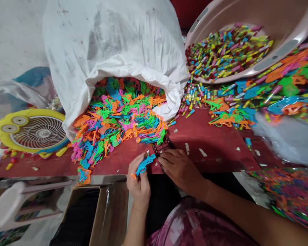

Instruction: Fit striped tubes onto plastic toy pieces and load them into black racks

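Note:
My left hand is closed around a small blue plastic toy gun, held near the table's front edge; an orange round bit shows by the fingers. To its right, my right hand has its fingers curled over a black piece with round holes, which lies at the table edge. The fingertips partly hide that piece. Just beyond both hands, a heap of blue, green, orange and pink toy guns spills out of a large white sack.
At the back right, a pink basin holds many small coloured tubes. Clear bags and more toys lie on the right. A yellow fan stands on the left of the red table. Below are a cardboard box and a stool.

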{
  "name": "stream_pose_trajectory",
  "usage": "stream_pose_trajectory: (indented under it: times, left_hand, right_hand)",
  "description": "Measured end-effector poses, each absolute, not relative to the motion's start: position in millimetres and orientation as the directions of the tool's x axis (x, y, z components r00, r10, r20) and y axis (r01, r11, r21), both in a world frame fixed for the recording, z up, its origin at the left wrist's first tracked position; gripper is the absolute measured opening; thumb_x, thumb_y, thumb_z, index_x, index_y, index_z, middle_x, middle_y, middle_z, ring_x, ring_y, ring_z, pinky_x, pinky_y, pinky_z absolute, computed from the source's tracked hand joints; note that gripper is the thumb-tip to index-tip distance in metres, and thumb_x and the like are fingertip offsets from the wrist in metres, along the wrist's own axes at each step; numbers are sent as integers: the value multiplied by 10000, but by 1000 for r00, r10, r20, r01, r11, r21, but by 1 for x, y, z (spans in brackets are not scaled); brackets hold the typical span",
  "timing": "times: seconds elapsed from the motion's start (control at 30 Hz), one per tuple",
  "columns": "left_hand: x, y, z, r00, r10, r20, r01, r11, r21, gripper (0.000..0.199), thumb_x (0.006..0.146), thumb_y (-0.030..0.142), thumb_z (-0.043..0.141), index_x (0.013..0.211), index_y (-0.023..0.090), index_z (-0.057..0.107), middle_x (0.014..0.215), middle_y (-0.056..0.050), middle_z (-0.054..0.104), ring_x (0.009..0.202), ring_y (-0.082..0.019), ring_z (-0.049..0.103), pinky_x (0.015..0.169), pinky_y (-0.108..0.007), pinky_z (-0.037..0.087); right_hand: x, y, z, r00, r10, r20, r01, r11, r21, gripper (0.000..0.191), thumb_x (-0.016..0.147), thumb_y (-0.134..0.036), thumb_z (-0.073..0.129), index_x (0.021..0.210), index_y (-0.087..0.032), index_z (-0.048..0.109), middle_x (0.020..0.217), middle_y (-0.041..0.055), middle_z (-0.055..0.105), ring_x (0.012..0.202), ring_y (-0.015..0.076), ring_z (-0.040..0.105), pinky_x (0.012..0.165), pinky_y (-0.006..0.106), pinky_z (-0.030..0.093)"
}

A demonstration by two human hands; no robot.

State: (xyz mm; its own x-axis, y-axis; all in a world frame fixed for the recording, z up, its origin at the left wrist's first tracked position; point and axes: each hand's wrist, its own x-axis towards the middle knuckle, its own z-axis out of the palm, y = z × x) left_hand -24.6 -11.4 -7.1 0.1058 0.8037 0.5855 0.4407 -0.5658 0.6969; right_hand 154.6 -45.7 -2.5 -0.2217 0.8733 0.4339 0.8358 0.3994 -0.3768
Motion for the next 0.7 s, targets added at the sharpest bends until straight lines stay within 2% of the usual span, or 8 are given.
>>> stream_pose_trajectory:
  times: [0.23, 0.4, 0.57, 0.7]
  left_hand:
    - [-13, 18, 10, 199, 819, 537, 427, -566, 705, 209, 947, 211, 545, 1113, 214, 673, 1060, -61, 658, 1025, -172, 619, 910, -315, 495]
    - [-13, 24, 1, 199, 832, 518, 489, -542, 683, 172, 944, 234, 553, 1055, 215, 683, 1005, -44, 679, 969, -169, 625, 903, -302, 474]
    - [-10, 25, -5, 205, 852, 482, 475, -517, 712, 158, 946, 246, 549, 1023, 213, 683, 967, -33, 673, 920, -157, 624, 854, -276, 474]
    - [-9, 26, -4, 222, 837, 501, 488, -540, 686, 156, 944, 241, 550, 1023, 210, 680, 956, -32, 670, 909, -154, 621, 834, -263, 477]
  right_hand:
    - [154, -47, -3, -247, 886, 393, 845, 395, -359, 233, 965, -174, 523, 1179, -166, 614, 1097, 92, 653, 1063, 240, 531, 877, 382, 379]
    - [154, -46, -3, -259, 896, 360, 849, 389, -356, 242, 960, -158, 528, 1188, -168, 608, 1091, 84, 647, 1046, 236, 529, 872, 382, 380]
    - [154, -46, -7, -247, 888, 387, 851, 390, -352, 240, 956, -160, 537, 1185, -165, 608, 1104, 83, 644, 1060, 233, 523, 892, 388, 378]
    - [154, -47, -7, -248, 884, 397, 850, 395, -349, 244, 951, -166, 547, 1188, -163, 606, 1097, 81, 647, 1055, 229, 525, 895, 388, 380]
